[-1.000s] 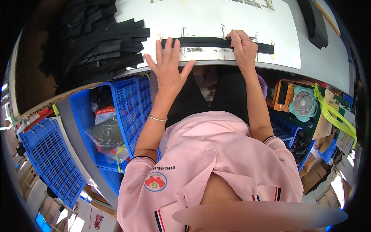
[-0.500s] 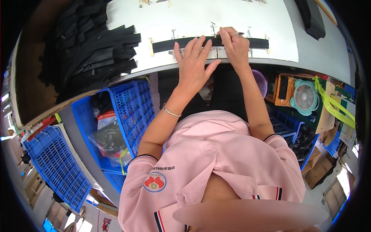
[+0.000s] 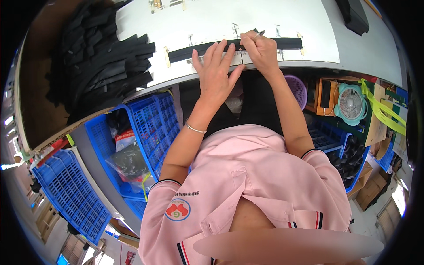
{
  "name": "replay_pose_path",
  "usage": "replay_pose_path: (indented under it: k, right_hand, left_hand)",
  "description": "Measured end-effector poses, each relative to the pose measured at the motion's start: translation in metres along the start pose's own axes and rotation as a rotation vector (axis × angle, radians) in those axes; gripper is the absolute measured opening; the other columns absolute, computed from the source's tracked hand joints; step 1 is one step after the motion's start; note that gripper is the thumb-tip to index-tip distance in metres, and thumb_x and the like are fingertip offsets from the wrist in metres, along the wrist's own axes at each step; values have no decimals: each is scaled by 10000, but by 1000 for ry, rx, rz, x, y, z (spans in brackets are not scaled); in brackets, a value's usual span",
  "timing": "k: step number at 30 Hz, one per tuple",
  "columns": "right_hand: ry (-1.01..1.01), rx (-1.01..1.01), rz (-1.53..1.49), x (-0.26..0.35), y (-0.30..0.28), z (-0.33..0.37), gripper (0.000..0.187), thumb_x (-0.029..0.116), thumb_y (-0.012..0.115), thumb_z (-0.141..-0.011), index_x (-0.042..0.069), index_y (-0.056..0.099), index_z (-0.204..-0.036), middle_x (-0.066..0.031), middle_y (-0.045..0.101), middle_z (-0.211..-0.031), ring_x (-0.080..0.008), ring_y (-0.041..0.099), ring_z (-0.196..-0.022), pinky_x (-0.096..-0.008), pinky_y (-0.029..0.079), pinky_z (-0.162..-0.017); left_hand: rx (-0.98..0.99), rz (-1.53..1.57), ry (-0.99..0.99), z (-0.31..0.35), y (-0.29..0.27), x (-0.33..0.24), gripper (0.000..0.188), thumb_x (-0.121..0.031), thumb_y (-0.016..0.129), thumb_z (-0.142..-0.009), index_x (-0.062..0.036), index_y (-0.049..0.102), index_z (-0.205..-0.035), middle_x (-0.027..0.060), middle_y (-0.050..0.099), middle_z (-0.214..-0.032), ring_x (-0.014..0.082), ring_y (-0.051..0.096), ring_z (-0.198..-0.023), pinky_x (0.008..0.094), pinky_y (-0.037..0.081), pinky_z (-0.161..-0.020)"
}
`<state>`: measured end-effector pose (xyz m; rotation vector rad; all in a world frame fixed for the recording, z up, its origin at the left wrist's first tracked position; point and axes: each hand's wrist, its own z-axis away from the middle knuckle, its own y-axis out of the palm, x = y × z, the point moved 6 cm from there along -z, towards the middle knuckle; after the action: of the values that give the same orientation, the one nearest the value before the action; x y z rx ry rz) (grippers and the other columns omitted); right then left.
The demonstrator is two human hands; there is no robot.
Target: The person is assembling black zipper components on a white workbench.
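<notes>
A long black strip (image 3: 289, 43) lies straight along the near part of the white board (image 3: 304, 20), between small tape pieces at its ends. My left hand (image 3: 214, 73) rests on it with spread fingers, fingertips pressing the strip left of its middle. In my right hand (image 3: 261, 52) is a pen (image 3: 260, 33), pinched between thumb and fingers, its upper end sticking out above the knuckles. The pen's tip is hidden by the fingers, close to the strip's near edge at about mid-length. Ink marks (image 3: 235, 30) show on the board just beyond the strip.
A heap of black strips (image 3: 106, 57) fills the table's left, by a cardboard box (image 3: 33, 119). A black block-like object (image 3: 353, 17) is at far right. Below the table are blue crates (image 3: 161, 128), a purple basket (image 3: 297, 90), a teal fan (image 3: 352, 104) and a phone (image 3: 326, 97).
My right hand with the pen has come slightly nearer, from the strip's far edge toward its near edge. My left hand stays flat on the strip. The whole view has shifted a little.
</notes>
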<state>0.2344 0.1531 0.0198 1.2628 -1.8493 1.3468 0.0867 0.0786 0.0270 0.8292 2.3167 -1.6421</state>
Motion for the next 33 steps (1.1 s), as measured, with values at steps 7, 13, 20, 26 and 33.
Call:
replay_pose_path:
  k: [7, 13, 20, 26, 33]
  right_hand:
    - [110, -94, -304, 9, -21, 4, 250, 163, 647, -989, -10, 719, -824, -29, 667, -694, -72, 557, -589, -275, 439, -539]
    - [323, -274, -307, -17, -99, 5, 218, 174, 652, -1016, 20, 771, -918, 35, 610, -700, -28, 488, -616, -213, 363, -543]
    - [251, -129, -118, -55, -104, 0, 217, 186, 663, -1019, 7, 757, -941, 17, 655, -777, -41, 509, -676, -204, 409, -610]
    - [173, -131, -127, -58, -103, -1, 209, 178, 686, -1002, -15, 741, -945, 4, 684, -758, -41, 513, -647, -231, 432, -588]
    - [184, -124, -84, -58, -101, -1, 196, 182, 688, -998, -1, 747, -956, -22, 679, -735, -49, 517, -603, -245, 434, -552]
  left_hand:
    - [19, 7, -10, -1, 1, 1, 541, -336, 782, -886, -125, 661, -1369, 76, 562, -1459, 269, 490, -1356, 607, 152, -1184]
    - [31, -33, -14, 0, 1, 1, 531, -327, 782, -894, -128, 661, -1371, 74, 559, -1466, 271, 490, -1357, 609, 136, -1192]
    - [15, -27, -71, -3, 2, -6, 475, -299, 778, -904, -116, 687, -1332, 81, 578, -1442, 268, 491, -1355, 598, 125, -1200]
    - [-86, 152, 17, -44, 25, -48, 316, -238, 784, -889, -123, 749, -1181, 32, 669, -1287, 251, 552, -1267, 560, 169, -1200]
    - [-83, 204, 61, -70, 60, -67, 153, -156, 777, -867, -130, 788, -1018, -4, 705, -1126, 227, 592, -1146, 542, 227, -1176]
